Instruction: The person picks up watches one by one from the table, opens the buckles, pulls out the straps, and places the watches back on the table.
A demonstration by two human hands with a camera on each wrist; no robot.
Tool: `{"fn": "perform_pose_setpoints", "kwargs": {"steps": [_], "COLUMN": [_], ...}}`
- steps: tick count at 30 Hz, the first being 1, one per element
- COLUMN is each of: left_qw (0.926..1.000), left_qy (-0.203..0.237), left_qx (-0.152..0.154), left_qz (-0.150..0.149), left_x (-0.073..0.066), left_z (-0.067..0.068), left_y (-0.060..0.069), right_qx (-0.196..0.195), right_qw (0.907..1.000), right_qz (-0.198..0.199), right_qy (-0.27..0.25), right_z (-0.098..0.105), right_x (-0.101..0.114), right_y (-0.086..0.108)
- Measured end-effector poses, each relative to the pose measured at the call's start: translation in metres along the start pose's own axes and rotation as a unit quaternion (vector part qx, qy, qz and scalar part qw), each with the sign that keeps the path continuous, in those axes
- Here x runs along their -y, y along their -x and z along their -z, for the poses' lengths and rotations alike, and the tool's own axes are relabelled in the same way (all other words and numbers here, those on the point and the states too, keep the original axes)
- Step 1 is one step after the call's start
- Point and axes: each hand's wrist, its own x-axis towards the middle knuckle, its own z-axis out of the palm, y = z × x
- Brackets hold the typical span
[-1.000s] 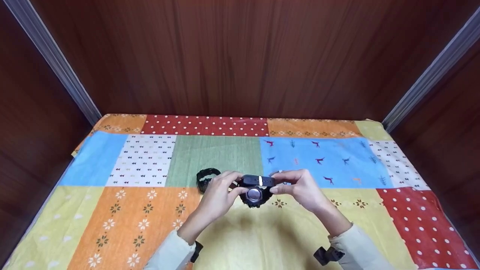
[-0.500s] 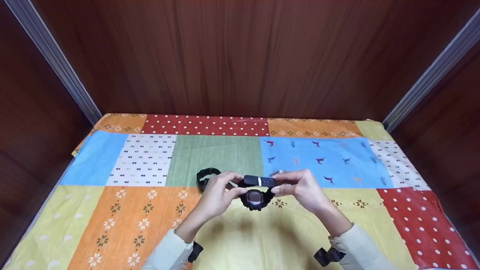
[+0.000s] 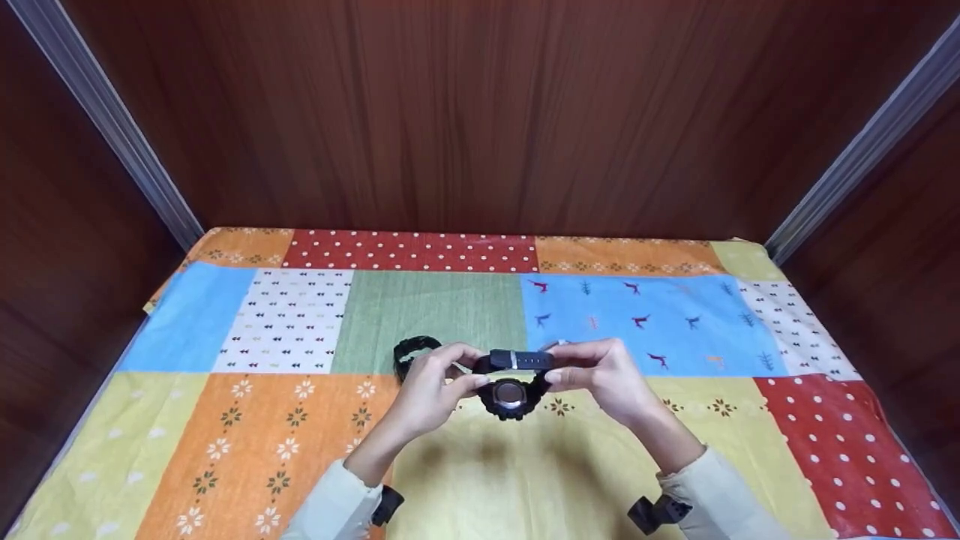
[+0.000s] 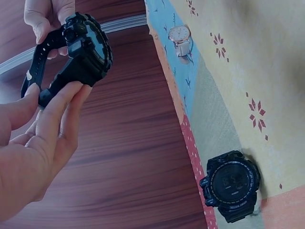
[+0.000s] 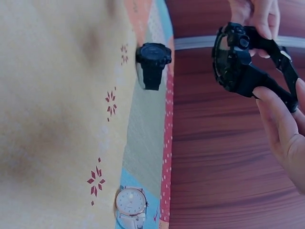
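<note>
On my feeds the held watch [image 3: 510, 395] reads black, light-grey keeper [image 3: 514, 360] on its strap [image 3: 534, 361]. Second watch [image 4: 233, 183]: black, dark dial. Third watch [image 5: 131, 201]: white dial, rose-gold rim. Patchwork cloth [image 3: 525, 472] on the tabletop, clocked from its middle in my head view: green patch [image 3: 435, 311] at eleven, blue patch [image 3: 637, 307] with red deer at two, orange patch [image 3: 255, 435] with white and brown flowers at eight, yellow at six. Wall [image 3: 450, 112]: red-brown woodgrain. Sleeves [image 3: 716, 491]: off-white.
</note>
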Motion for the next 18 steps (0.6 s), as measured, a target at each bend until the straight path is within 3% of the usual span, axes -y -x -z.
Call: {"fn": "perform_pose_setpoints", "kwargs": {"steps": [18], "left_qw": [0.9956], "left_qy": [0.086], "left_qx": [0.004], "left_qz": [0.037], "left_x": [0.0005], "left_z": [-0.0009], "left_y": [0.0004], "right_qx": [-0.003], "right_qw": [0.9993], "right_qz": [0.013], "right_qy": [-0.035], "right_z": [0.0019], "right_x": [-0.0042], "right_y": [0.0006]}}
